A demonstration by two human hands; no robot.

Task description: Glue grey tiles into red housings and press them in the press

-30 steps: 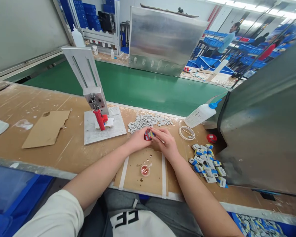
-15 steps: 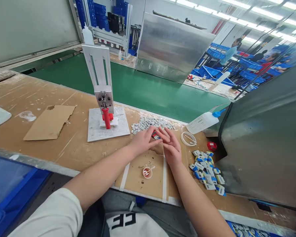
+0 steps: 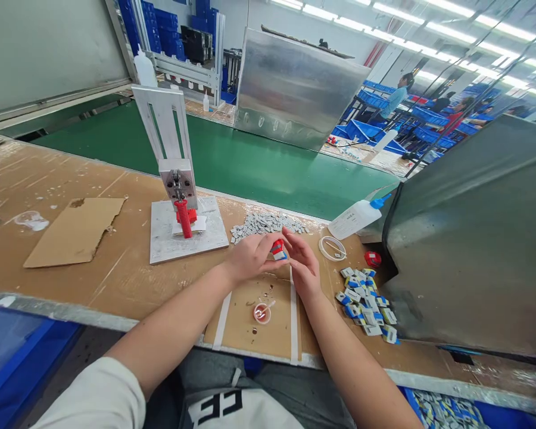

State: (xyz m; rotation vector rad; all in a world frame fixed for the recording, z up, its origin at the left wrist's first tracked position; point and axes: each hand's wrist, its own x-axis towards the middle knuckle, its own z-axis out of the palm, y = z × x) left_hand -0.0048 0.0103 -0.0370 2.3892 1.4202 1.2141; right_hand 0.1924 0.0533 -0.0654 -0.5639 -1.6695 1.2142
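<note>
My left hand [image 3: 250, 259] is closed on a small toy-like block [image 3: 277, 249] with red, grey and blue parts, thumb below and fingers above. On the block's right side, my right hand [image 3: 304, 265] curls its thumb and fingertips against it; the exact contact is partly hidden. Beyond the hands lies a heap of small grey flat pieces [image 3: 263, 224]. Nearer to me, a small cup [image 3: 262, 313] of reddish liquid with a thin white stick in it stands on taped cardboard [image 3: 236, 333].
A clamp fixture with a red handle [image 3: 184, 219] stands left of my hands. On the right are a pile of grey, blue and yellow blocks [image 3: 368, 304], a tape ring [image 3: 332, 248], a red piece [image 3: 372, 258] and a leaning bottle [image 3: 355, 219]. A green belt [image 3: 268, 167] runs behind.
The block has turned and more of its red and blue surface shows between my hands. My right fingers have drawn in closer around it. The whole view has shifted slightly.
</note>
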